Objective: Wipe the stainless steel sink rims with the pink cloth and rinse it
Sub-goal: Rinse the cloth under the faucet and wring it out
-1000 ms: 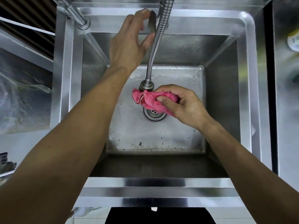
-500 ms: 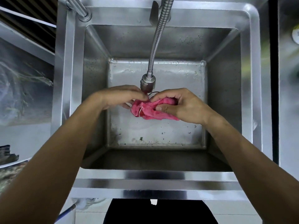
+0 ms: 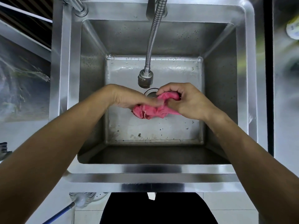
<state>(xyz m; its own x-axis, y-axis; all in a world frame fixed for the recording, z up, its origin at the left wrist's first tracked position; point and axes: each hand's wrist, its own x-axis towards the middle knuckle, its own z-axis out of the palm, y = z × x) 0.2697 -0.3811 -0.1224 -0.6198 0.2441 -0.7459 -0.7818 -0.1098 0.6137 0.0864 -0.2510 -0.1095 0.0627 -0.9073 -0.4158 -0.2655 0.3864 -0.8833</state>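
The pink cloth [image 3: 151, 111] is bunched between both hands over the middle of the deep stainless steel sink [image 3: 161, 172]. My left hand [image 3: 127, 97] grips its left part, fingers blurred. My right hand [image 3: 186, 101] is closed on its right end, with a fold showing inside the fist. The flexible metal tap hose ends in a spray head [image 3: 145, 78] just above and between the hands. No water stream is visible. The drain [image 3: 151, 92] peeks out behind the cloth.
The tap lever [image 3: 150, 7] and a pipe fitting [image 3: 80, 9] stand on the back rim. Dark specks dot the sink floor [image 3: 145, 135]. A mop with a blue handle [image 3: 64, 210] lies on the floor at lower left. A steel counter [image 3: 286, 94] adjoins on the right.
My left hand left the tap lever at the back rim and came down to take hold of the cloth. Both hands with the cloth shifted slightly toward me, below the spray head.
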